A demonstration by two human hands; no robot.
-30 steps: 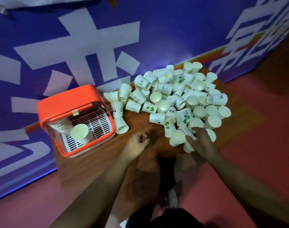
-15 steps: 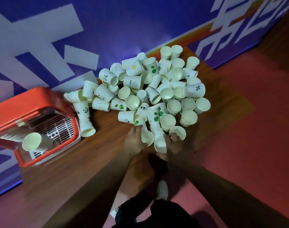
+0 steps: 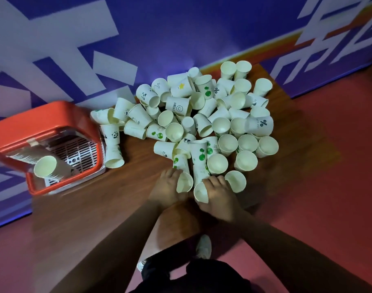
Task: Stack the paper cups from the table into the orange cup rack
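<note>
A heap of several white paper cups (image 3: pixel 204 115) lies on the brown wooden table (image 3: pixel 100 199), many on their sides, some printed with green dots or pandas. The orange cup rack (image 3: pixel 43 125) stands at the table's left end, and a long stack of cups (image 3: pixel 47 167) lies inside it, mouth towards me. At the heap's near edge my left hand (image 3: pixel 166 187) closes around a cup (image 3: pixel 184 182) lying on its side. My right hand (image 3: pixel 217 197) grips another cup (image 3: pixel 201 192) right beside it.
A blue wall banner with large white characters (image 3: pixel 138 39) runs behind the table. Red floor (image 3: pixel 318 187) lies to the right and below. My legs and a white shoe (image 3: pixel 204 246) show under the table's near edge. Two nested cups (image 3: pixel 113 149) lie next to the rack.
My left hand has moved right from bare table to the heap's near edge and closed on a cup. My right hand now grips a cup. The view has shifted, pushing the rack left.
</note>
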